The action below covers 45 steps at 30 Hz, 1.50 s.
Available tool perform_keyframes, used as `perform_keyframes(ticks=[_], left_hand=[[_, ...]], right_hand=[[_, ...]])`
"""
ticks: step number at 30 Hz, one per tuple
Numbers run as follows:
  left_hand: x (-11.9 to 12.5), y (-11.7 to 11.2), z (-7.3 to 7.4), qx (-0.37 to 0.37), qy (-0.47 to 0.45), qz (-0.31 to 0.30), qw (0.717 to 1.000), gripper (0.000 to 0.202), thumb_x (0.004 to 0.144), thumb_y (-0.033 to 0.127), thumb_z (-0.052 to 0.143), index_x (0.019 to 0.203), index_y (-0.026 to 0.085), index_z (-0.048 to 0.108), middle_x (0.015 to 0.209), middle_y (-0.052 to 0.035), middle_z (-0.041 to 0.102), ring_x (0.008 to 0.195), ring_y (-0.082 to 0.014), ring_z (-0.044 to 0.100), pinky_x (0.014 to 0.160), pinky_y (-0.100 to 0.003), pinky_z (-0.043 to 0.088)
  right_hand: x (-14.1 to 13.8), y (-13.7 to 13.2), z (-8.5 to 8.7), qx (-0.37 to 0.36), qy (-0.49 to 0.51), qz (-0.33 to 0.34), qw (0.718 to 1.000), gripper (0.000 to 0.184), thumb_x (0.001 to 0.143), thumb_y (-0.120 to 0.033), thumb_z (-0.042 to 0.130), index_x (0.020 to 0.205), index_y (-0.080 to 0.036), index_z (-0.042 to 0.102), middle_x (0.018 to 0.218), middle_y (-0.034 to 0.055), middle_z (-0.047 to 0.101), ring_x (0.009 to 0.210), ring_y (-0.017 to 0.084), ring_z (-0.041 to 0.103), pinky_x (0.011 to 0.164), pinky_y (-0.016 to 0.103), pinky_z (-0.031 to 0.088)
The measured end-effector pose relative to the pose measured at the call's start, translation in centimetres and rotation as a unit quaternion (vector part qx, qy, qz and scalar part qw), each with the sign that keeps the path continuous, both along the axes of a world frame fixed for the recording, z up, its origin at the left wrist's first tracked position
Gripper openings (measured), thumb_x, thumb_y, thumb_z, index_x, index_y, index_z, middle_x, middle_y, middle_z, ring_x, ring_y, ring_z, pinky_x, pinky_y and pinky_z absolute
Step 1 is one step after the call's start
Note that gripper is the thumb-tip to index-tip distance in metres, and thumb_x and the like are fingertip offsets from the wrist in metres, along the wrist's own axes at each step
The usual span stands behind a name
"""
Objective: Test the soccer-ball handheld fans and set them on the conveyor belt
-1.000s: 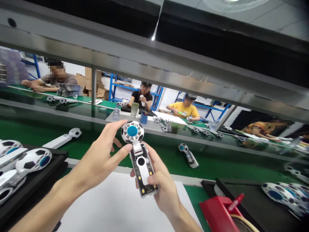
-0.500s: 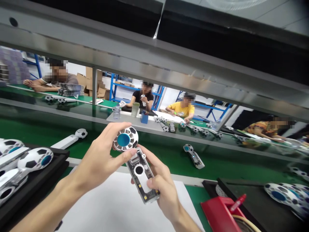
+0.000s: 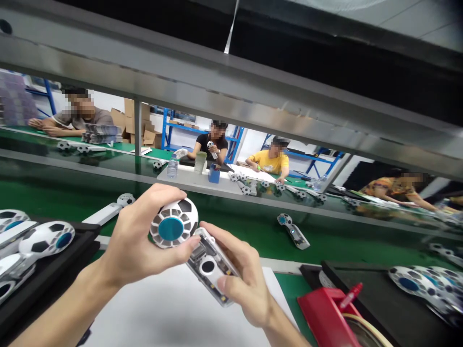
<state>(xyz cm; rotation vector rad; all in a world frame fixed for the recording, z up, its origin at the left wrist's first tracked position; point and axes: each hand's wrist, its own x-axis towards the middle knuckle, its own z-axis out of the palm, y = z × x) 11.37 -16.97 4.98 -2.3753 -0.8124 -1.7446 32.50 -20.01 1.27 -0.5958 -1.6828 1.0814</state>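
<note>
In front of me is a handheld device with a soccer-ball head (image 3: 170, 228) and a clear handle (image 3: 212, 271). Fingers and thumb of my left hand (image 3: 139, 236) are closed around the black-and-white head, whose round blue face points toward me. My right hand (image 3: 246, 279) wraps the handle from the right, its thumb on the white strip below a black circle. Circuit parts show through the clear casing. Behind the hands lies a white sheet (image 3: 173, 308). I cannot tell how head and handle join, since my left thumb partly covers that spot.
Similar devices lie in a black tray (image 3: 85, 241) at left, in a right-hand tray (image 3: 361, 284), and on the green conveyor (image 3: 231, 226). A red tape dispenser (image 3: 325, 318) holds a red marker (image 3: 350, 295). Co-workers sit across the line beneath a low overhead beam (image 3: 202, 96).
The head has shifted left and down in my left hand, turning its blue face more toward me. The handle has tilted slightly with my right hand still around it.
</note>
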Motion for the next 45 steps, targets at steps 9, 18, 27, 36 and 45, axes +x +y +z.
perform_keyframes(ticks=[9,18,27,36,45], left_hand=[[-0.3,-0.3,0.2,0.029,0.014,0.024,0.999,0.045,0.072,0.028,0.076,0.111,0.023,0.053,0.095,-0.0032,0.064,0.077,-0.0183,0.063,0.064,-0.031,0.052],[-0.1,-0.5,-0.4,-0.075,-0.045,-0.019,0.996,0.045,0.069,0.037,0.075,0.107,0.030,0.052,0.094,-0.0004,0.062,0.074,-0.0197,0.061,0.063,-0.035,0.047],[0.2,-0.7,-0.5,-0.202,-0.086,-0.044,0.975,0.038,0.071,0.036,0.074,0.104,0.034,0.057,0.100,0.0020,0.063,0.084,-0.0215,0.063,0.063,-0.032,0.051],[0.1,-0.6,0.1,-0.078,-0.007,-0.016,0.997,0.049,0.075,0.031,0.074,0.116,0.033,0.048,0.112,-0.0024,0.056,0.105,-0.0272,0.060,0.085,-0.041,0.052],[0.0,0.7,-0.4,-0.252,0.036,-0.071,0.964,0.045,0.084,0.053,0.066,0.120,0.028,0.056,0.116,-0.0042,0.062,0.096,-0.0227,0.062,0.075,-0.031,0.052]], right_hand=[[-0.3,-0.1,-0.1,-0.018,0.021,0.040,0.999,0.072,0.064,-0.017,0.061,0.135,-0.027,0.061,0.094,0.0033,0.069,0.072,0.020,0.063,0.060,0.030,0.049],[-0.5,-0.9,1.0,0.064,-0.041,0.004,0.997,0.075,0.061,-0.012,0.064,0.134,-0.025,0.057,0.087,0.0018,0.067,0.071,0.020,0.064,0.059,0.028,0.049],[0.0,-0.7,1.4,0.095,-0.065,-0.024,0.993,0.074,0.061,-0.010,0.073,0.132,-0.029,0.059,0.102,0.0005,0.071,0.076,0.014,0.065,0.066,0.020,0.052],[-0.2,0.1,1.3,-0.026,-0.095,-0.052,0.994,0.054,0.072,-0.020,0.079,0.123,-0.029,0.064,0.103,-0.0012,0.069,0.081,0.014,0.062,0.069,0.020,0.052],[-0.8,-1.4,2.5,-0.131,-0.214,-0.132,0.959,0.055,0.071,-0.015,0.071,0.122,-0.032,0.059,0.091,-0.0058,0.064,0.070,0.013,0.053,0.056,0.021,0.042]])
